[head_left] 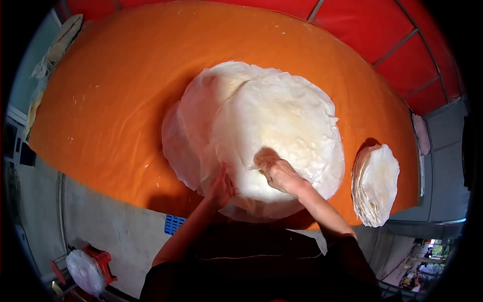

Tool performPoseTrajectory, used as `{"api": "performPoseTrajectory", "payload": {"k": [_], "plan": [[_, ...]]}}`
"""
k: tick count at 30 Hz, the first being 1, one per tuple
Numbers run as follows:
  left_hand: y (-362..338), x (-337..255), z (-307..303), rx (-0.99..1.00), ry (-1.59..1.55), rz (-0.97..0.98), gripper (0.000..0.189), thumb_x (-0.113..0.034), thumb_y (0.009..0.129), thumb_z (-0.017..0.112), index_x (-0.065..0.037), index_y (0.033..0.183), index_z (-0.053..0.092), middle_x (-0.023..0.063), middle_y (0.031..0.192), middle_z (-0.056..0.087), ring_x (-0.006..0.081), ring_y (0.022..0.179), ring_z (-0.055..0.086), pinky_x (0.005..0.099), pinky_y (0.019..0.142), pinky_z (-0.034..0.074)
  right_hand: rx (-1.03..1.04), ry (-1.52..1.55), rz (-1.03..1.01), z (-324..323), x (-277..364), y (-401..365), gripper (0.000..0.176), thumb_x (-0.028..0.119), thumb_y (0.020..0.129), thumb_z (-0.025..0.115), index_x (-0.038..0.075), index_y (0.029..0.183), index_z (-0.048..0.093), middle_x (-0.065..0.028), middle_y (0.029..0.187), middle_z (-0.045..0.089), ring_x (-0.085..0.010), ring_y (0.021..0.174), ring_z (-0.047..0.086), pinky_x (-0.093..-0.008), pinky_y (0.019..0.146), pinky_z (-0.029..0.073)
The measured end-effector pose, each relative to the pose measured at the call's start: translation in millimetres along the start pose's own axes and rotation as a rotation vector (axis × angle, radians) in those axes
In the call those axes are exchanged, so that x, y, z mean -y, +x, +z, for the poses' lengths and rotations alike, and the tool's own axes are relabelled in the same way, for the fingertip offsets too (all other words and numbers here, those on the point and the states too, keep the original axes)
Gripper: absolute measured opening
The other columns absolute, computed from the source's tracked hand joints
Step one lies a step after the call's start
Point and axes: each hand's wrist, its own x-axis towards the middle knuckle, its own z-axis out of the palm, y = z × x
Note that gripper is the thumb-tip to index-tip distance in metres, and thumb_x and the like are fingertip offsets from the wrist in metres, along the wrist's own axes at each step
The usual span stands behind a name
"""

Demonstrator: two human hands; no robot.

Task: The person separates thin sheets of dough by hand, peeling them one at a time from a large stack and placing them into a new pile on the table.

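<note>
A broad pile of thin, round flatbread sheets (287, 116) lies in front of me, pale and ragged at the rims. My right hand (279, 174) is closed over the near middle of the pile, its fingertips pinching the edge of a top flatbread sheet. Lower left of it, my left hand (219, 189) is at the pile's near side, thumb pointing up, fingers partly hidden against a sheet's edge; it appears to grip that edge. The sheets on the left look reddish and translucent, and part of the top one is blurred.
Under the pile spreads an orange cloth-covered table (115, 100). A smaller stack of flatbreads (377, 183) sits at the right edge. On the floor at lower left, a plastic-wrapped bundle (85, 272) rests on a red stool (100, 256). A blue crate (174, 224) shows below the table edge.
</note>
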Motion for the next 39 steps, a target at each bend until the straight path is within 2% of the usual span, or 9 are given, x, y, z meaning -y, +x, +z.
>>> {"api": "performPoseTrajectory", "payload": {"k": [6,9,16,21,22,28,32,37,39], "plan": [[-26.1,-12.7,24.7,0.147,-0.101,0.032,0.050,-0.052,0.089,0.036,-0.009,0.111,0.047,0.0066,0.098,0.055,0.0183,0.086,0.053,0.0468,0.074,0.046,-0.086,0.008,0.127,11.7,53.5,-14.8,0.030,0.001,0.070,0.050,-0.006,0.098,0.059,-0.0202,0.099,0.060,-0.0329,0.092,0.059,-0.0409,0.076,0.050],[-24.7,-13.9,17.0,0.306,-0.064,0.042,0.057,-0.052,0.089,0.035,-0.009,0.128,0.033,0.0061,0.125,0.042,0.0218,0.111,0.044,0.0460,0.082,0.045,-0.221,0.012,0.138,31.0,61.0,-19.8,0.036,0.001,0.070,0.055,-0.004,0.106,0.055,-0.0178,0.104,0.058,-0.0324,0.097,0.056,-0.0394,0.083,0.046],[-32.8,-24.2,27.9,0.203,0.124,0.205,0.045,-0.035,0.089,0.045,-0.006,0.123,0.038,0.0104,0.113,0.048,0.0222,0.101,0.048,0.0386,0.078,0.045,-0.229,-0.086,0.127,38.3,56.2,-25.0,0.047,0.013,0.074,0.057,-0.002,0.117,0.048,-0.0166,0.109,0.056,-0.0274,0.102,0.055,-0.0397,0.093,0.038],[-60.9,-37.1,-1.6,-0.375,1.180,0.876,0.050,-0.014,0.073,0.066,0.001,0.112,0.040,0.0166,0.095,0.048,0.0265,0.083,0.050,0.0364,0.073,0.042,-0.259,-0.025,0.353,-44.8,53.6,-14.8,0.049,-0.009,0.066,0.056,-0.002,0.115,0.051,-0.0158,0.081,0.061,-0.0199,0.055,0.055,-0.0291,0.052,0.046],[-57.5,-33.0,-7.2,-0.338,1.087,0.910,0.035,-0.011,0.067,0.067,0.001,0.093,0.048,0.0156,0.083,0.051,0.0294,0.075,0.049,0.0355,0.072,0.042,-0.345,-0.128,0.225,-54.8,62.2,-7.7,0.046,-0.007,0.070,0.052,-0.001,0.115,0.051,-0.0153,0.071,0.058,-0.0217,0.052,0.054,-0.0307,0.050,0.046],[-60.4,-45.1,-0.3,-0.298,1.237,0.891,0.015,-0.005,0.067,0.063,0.000,0.062,0.049,0.0125,0.070,0.055,0.0290,0.068,0.052,0.0356,0.060,0.043,0.104,-0.118,0.143,-0.7,49.6,-14.0,0.028,-0.005,0.068,0.047,-0.007,0.095,0.053,-0.0234,0.071,0.058,-0.0326,0.057,0.059,-0.0397,0.049,0.049],[-59.6,-33.3,-1.6,-0.298,1.058,0.910,0.012,-0.003,0.069,0.061,0.001,0.075,0.050,0.0114,0.070,0.055,0.0255,0.065,0.055,0.0320,0.058,0.046,-0.083,-0.051,0.151,-13.6,64.0,-7.8,0.015,-0.004,0.068,0.048,-0.006,0.081,0.056,-0.0212,0.071,0.059,-0.0323,0.057,0.059,-0.0401,0.049,0.049],[-65.1,-1.4,-12.3,-0.284,0.771,0.753,0.025,-0.002,0.071,0.059,0.003,0.092,0.046,0.0129,0.077,0.058,0.0219,0.072,0.060,0.0293,0.066,0.049,0.038,-0.011,0.179,10.1,56.4,-22.4,0.014,-0.006,0.064,0.051,-0.003,0.077,0.055,-0.0157,0.080,0.061,-0.0310,0.067,0.060,-0.0373,0.053,0.049],[-65.5,3.7,-17.9,-0.097,0.508,0.439,0.028,-0.002,0.070,0.060,0.006,0.093,0.047,0.0142,0.081,0.059,0.0217,0.074,0.060,0.0298,0.067,0.049,0.017,-0.076,0.220,7.3,67.3,-28.0,0.016,-0.005,0.065,0.052,-0.003,0.080,0.056,-0.0146,0.081,0.062,-0.0312,0.068,0.061,-0.0372,0.053,0.049]]}}
